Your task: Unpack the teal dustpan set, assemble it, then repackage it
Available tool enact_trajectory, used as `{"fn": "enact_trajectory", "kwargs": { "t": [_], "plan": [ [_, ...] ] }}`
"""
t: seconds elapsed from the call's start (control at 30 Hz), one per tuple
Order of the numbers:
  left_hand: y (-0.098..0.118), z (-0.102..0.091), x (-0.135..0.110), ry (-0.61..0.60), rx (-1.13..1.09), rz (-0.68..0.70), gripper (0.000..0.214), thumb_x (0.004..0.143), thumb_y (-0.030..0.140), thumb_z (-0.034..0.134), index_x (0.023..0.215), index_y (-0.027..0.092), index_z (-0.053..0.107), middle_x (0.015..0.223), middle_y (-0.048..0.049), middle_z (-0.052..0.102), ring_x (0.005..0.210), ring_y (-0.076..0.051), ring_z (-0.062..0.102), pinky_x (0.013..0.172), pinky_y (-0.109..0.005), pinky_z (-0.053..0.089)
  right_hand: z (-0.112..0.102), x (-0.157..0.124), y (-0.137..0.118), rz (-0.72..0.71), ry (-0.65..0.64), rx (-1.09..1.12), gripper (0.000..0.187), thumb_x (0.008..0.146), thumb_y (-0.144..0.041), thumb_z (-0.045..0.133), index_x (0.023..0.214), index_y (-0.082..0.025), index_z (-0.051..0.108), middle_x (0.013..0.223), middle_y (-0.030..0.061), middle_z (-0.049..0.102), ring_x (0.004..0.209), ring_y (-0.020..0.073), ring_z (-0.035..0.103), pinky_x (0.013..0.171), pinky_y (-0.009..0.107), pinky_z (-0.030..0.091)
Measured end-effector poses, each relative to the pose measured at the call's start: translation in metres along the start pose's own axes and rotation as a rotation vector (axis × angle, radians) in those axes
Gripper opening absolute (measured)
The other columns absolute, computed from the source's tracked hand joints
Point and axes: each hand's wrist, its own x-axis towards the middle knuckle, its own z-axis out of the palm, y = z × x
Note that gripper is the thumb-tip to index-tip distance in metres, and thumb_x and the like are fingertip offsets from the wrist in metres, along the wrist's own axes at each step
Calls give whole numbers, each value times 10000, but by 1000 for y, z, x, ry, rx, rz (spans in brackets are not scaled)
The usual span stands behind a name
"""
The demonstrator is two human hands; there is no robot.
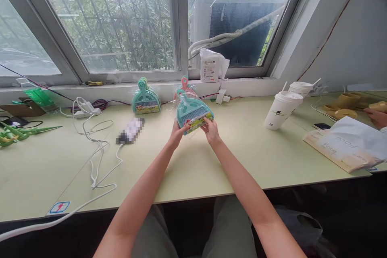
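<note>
A small teal dustpan and brush set in clear wrap, with a yellow-green label along its lower edge, is held up over the table. My left hand is closed on its lower left corner, thumb on the label. At the lower right, my right hand pinches the edge with fingers and thumb. Just behind stands a pink dustpan set, mostly hidden by the held one. Further left, several more wrapped dustpan sets, teal in front, lean against the wall under the window.
The pale table carries a phone on a white cable at left. White lidded cups and a paper bag are at right. Another person's hand shows at the far right edge. A white packet sits on the sill.
</note>
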Motion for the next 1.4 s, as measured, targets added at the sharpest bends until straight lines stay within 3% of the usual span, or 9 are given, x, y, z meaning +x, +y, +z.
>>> {"fn": "enact_trajectory", "kwargs": {
  "t": [0.1, 0.33, 0.6, 0.8, 0.93, 1.1, 1.27, 1.33, 1.4],
  "plan": [
    [1, 0, -2, -78, -2, -29, 757, 635, 331, 780, 1292, 226, 420, 1212, -97, 610, 1143, -305, 557, 946, -464, 456, -9, 6, -1, -4, 73, 8, 252, 701, -298, 708, 895, -230, 561, 898, 0, 705, 860, 156, 679, 749, 287, 584],
    [-4, 6, -7, -130, 35, -31, 815, 631, 333, 788, 1330, 244, 378, 1249, -95, 583, 1161, -301, 548, 956, -453, 459, -15, 6, 1, 34, 216, -5, 296, 699, -324, 745, 915, -202, 584, 927, 43, 716, 839, 167, 679, 668, 258, 584],
    [6, -4, -4, -63, 11, -59, 778, 633, 327, 776, 1319, 222, 423, 1241, -107, 607, 1161, -329, 553, 938, -487, 473, -11, 7, -9, 64, -82, 16, 205, 724, -211, 709, 899, -216, 603, 904, -3, 719, 846, 146, 690, 780, 275, 586],
    [2, 2, -6, -161, -6, -39, 828, 614, 322, 798, 1344, 230, 417, 1287, -115, 578, 1200, -342, 529, 988, -521, 437, -13, 5, -4, 23, 130, -39, 285, 669, -244, 781, 897, -200, 615, 914, 26, 726, 837, 170, 690, 733, 294, 599],
    [0, 5, -8, -150, -1, -73, 829, 620, 316, 796, 1346, 224, 404, 1301, -121, 567, 1213, -351, 518, 991, -525, 434, -16, 5, -4, 21, 172, -79, 340, 649, -292, 805, 916, -191, 620, 916, 45, 731, 831, 189, 694, 709, 317, 607],
    [-2, 1, -5, -113, -26, -82, 816, 612, 309, 800, 1330, 221, 424, 1273, -119, 594, 1200, -357, 529, 977, -521, 447, -13, 4, -6, 49, 101, -61, 333, 652, -252, 803, 932, -188, 635, 990, 51, 726, 890, 197, 695, 767, 320, 608],
    [7, -5, -1, -47, 6, -86, 825, 617, 333, 800, 1339, 210, 419, 1277, -137, 591, 1102, -336, 601, 905, -490, 498, -7, 3, -4, 80, -161, -34, 285, 645, -170, 796, 891, -174, 653, 980, 46, 734, 1010, 208, 673, 917, 338, 567],
    [18, -8, -5, -132, 71, -166, 832, 643, 387, 785, 1363, 226, 401, 1271, -149, 594, 1002, -313, 654, 857, -488, 513, -7, 3, -3, 94, -158, -50, 274, 614, -126, 801, 843, -165, 658, 919, 43, 742, 998, 221, 679, 943, 365, 557],
    [27, -11, -10, -373, 112, -292, 826, 676, 463, 754, 1388, 254, 391, 1264, -157, 602, 979, -297, 667, 868, -487, 500, -8, 3, -3, 65, -121, -23, 277, 596, -115, 804, 830, -167, 664, 900, 37, 744, 1003, 226, 678, 967, 372, 546]
  ]
}}
